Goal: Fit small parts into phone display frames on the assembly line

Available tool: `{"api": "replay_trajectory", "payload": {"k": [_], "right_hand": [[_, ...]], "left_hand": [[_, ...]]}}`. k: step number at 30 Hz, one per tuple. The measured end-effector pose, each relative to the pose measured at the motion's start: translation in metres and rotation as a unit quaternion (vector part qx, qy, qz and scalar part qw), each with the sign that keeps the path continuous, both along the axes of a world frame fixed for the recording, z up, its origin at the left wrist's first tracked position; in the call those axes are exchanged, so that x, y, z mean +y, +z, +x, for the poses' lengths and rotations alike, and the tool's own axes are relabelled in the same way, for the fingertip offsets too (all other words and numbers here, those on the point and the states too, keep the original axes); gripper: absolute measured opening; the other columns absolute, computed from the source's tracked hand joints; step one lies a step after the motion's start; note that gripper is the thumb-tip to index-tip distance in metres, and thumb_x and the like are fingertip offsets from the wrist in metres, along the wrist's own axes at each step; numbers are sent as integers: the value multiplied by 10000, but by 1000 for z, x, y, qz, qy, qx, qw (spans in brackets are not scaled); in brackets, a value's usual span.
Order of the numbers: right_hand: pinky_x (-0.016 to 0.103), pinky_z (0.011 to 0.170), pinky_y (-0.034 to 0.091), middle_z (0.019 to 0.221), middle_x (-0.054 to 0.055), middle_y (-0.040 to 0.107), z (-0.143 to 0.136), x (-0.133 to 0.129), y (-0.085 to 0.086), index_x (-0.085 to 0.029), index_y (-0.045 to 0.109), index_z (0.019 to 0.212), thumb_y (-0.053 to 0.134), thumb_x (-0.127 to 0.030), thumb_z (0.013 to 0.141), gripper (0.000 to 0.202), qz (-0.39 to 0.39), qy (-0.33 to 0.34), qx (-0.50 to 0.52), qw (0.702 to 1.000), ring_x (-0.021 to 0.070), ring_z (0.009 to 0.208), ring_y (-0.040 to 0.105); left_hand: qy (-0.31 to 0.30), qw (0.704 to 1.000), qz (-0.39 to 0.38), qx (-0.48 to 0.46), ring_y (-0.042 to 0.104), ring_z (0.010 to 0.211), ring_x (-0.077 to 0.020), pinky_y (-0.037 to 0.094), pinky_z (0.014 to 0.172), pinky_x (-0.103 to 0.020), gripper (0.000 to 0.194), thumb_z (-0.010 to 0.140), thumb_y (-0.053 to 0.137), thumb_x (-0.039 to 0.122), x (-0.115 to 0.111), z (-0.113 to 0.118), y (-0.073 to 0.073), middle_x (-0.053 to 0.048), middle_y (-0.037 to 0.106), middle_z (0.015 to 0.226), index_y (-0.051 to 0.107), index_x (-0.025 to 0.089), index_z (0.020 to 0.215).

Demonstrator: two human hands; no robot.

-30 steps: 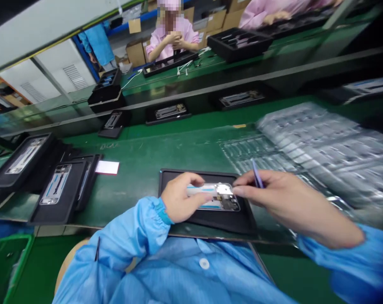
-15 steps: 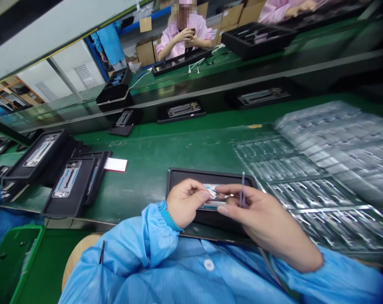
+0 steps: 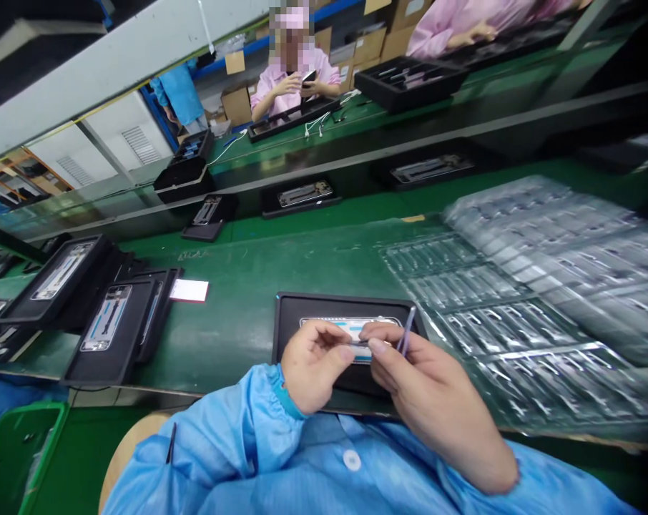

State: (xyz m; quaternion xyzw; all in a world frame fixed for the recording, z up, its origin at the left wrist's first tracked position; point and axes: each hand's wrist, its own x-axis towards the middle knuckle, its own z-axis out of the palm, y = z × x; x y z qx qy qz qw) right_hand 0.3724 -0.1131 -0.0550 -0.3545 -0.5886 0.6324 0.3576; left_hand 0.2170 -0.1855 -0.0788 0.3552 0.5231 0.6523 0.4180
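Note:
Over a black tray (image 3: 286, 315) in front of me, both hands meet. My left hand (image 3: 314, 366) is closed, its thumb and fingers pinching a small thin part (image 3: 359, 342), mostly hidden by fingertips. My right hand (image 3: 436, 390) is closed too: its thumb and forefinger touch the other end of that part, while tweezers (image 3: 407, 332) stick up between its fingers. Beneath the hands, a phone frame (image 3: 388, 320) with blue strips lies in the tray, partly covered by them.
Clear plastic blister trays (image 3: 517, 322) spread and stack to the right. At left are stacked black trays (image 3: 128, 343) with phone frames and a white card (image 3: 189, 290). More trays (image 3: 302, 197) line the far side. A person in pink (image 3: 297, 86) sits across; a green crate (image 3: 23, 450) stands lower left.
My right hand has moved closer to the left, and its fingertips now meet the part. The tweezers tilt more. The camera view has shifted slightly.

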Motion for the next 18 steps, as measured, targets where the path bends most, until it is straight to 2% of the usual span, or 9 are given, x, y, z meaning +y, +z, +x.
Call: {"api": "replay_trajectory", "payload": {"k": [2, 4, 6, 8, 10, 12, 16, 18], "right_hand": [[375, 771, 602, 961, 80, 750, 10, 11, 9, -262, 768, 983, 679, -545, 1044, 302, 150, 25, -87, 985, 239, 856, 709], [411, 906, 634, 1093, 98, 796, 20, 21, 19, -275, 789, 1013, 635, -433, 1058, 225, 285, 78, -147, 944, 276, 1005, 762], [411, 897, 648, 1133, 98, 811, 29, 26, 27, -285, 799, 1071, 598, -341, 1056, 210, 365, 124, -172, 906, 275, 1020, 783], [407, 864, 657, 1153, 97, 818, 34, 27, 32, -286, 800, 1116, 580, -285, 1050, 229, 405, 144, -183, 884, 274, 1021, 796], [409, 865, 665, 1174, 96, 821, 36, 22, 33, -290, 802, 1132, 575, -262, 1050, 243, 411, 144, -182, 882, 275, 1030, 801], [410, 895, 674, 1170, 98, 823, 35, 15, 32, -297, 812, 1124, 603, -289, 1057, 220, 383, 126, -172, 899, 273, 1027, 802], [405, 934, 688, 1120, 108, 821, 28, -4, 16, -285, 825, 1051, 754, -440, 1025, 172, 279, 36, -144, 949, 274, 1017, 801], [387, 918, 691, 1068, 101, 818, 24, -14, 5, -269, 821, 994, 775, -433, 1020, 172, 254, -12, -116, 960, 265, 1005, 804]], "left_hand": [[2, 997, 7, 75, 712, 1002, -241, 586, 985, -408, 456, 911, 895, 635, -6, -7, 8, -86, 783, 1054, 770, 223, 1059], [-27, 989, -1, 143, 715, 998, -244, 568, 1000, -412, 342, 941, 884, 541, -11, -12, 13, -76, 794, 1065, 790, 239, 1069], [-63, 981, -18, 180, 710, 919, -229, 566, 942, -393, 253, 947, 879, 460, -13, -12, 15, -50, 793, 995, 794, 251, 1060], [-80, 979, -29, 186, 694, 838, -206, 563, 868, -366, 202, 961, 861, 413, -14, -9, 13, -31, 783, 930, 787, 252, 1058], [-79, 981, -27, 177, 690, 810, -194, 564, 834, -350, 185, 976, 846, 399, -15, -5, 10, -28, 783, 920, 773, 249, 1055], [-77, 984, -22, 161, 704, 838, -198, 585, 863, -354, 192, 991, 835, 413, -16, -2, 8, -37, 790, 946, 758, 250, 1058], [-68, 991, -23, 116, 731, 938, -229, 626, 974, -398, 215, 1015, 809, 449, -21, 4, 5, -52, 784, 973, 728, 261, 1078], [-59, 993, -19, 102, 733, 955, -231, 632, 986, -407, 224, 1019, 803, 445, -23, 10, 3, -52, 777, 970, 712, 254, 1092]]}}
